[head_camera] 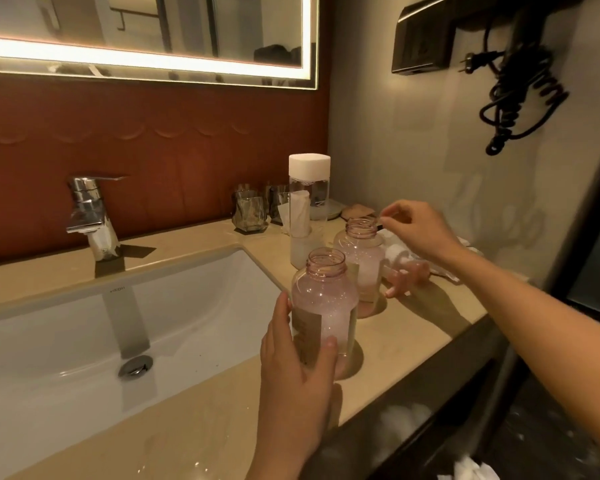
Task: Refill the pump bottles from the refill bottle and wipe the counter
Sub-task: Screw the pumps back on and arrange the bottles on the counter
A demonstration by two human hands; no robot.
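Pink-tinted clear plastic marks both pump bottles on the beige stone worktop (395, 344), each standing upright with its threaded neck uncapped; the near pink pump bottle (323, 299) stands just right of the white rectangular basin (84, 323), and the left hand (297, 372) wraps its lower half, thumb on the left side and a fingertip across the paper label, the grip closed on the bottle; the far pink pump bottle (361, 261) stands just behind and to the right of it, the two close together, though I cannot tell whether they touch; the right hand (420, 226) hovers at the far bottle's rim, thumb and forefinger pinched together on something small and dark that I cannot make out; a pink pump head (402, 275) lies on its side on the worktop just right of the far bottle, beneath the right wrist; the tall clear refill bottle with a white cap (307, 202) stands upright behind both, near the wall corner; a crumpled white cloth (433, 258) lies to the right of the bottles; a chrome tap (90, 216) rises behind the basin; two glass tumblers (250, 213) stand by the red back panel.
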